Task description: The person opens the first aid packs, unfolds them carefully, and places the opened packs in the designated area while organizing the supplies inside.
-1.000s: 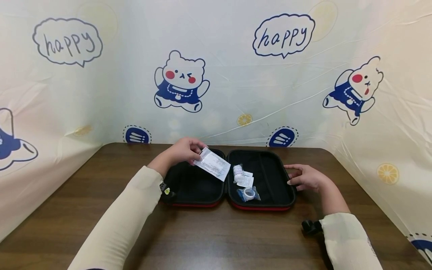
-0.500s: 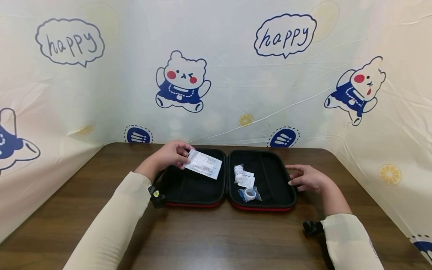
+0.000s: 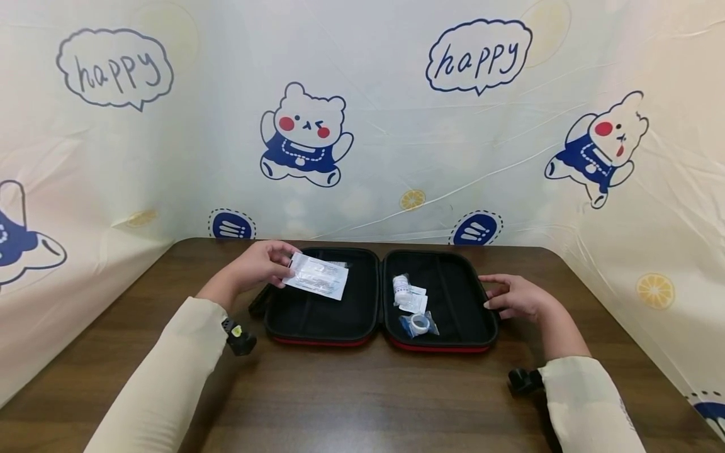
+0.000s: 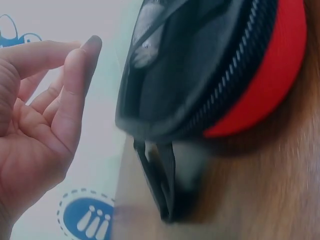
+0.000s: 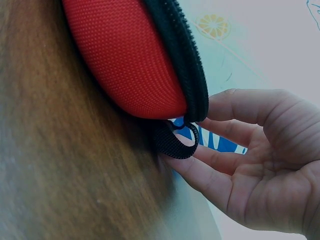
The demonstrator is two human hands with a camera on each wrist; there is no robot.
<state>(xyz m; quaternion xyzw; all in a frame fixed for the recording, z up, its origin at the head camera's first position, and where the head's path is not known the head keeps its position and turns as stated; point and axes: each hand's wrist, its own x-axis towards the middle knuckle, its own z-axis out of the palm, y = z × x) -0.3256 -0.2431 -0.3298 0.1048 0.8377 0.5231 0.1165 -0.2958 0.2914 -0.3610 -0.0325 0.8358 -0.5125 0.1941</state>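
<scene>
My left hand (image 3: 262, 263) pinches a white printed packet (image 3: 318, 277) by its left edge, over the left half of an open black-lined case (image 3: 323, 324). In the left wrist view the packet (image 4: 93, 57) shows almost edge-on between thumb and finger. My right hand (image 3: 518, 297) rests its fingertips against the case's right side, beside a black strap loop (image 5: 182, 147). In the right half lie a small white bottle (image 3: 401, 288) in clear wrap, small white packets (image 3: 416, 302) and a white tape roll (image 3: 419, 324) in a bag.
The case has a red outer shell (image 5: 125, 60) and a zipper edge (image 4: 235, 70). A black handle (image 4: 167, 190) sticks out at its left end. The brown wooden table (image 3: 362, 396) runs up to a printed curtain (image 3: 385, 138) behind it.
My left hand has moved left with the white packet, from near the case's hinge toward its left edge. The right hand has stayed at the case's right side.
</scene>
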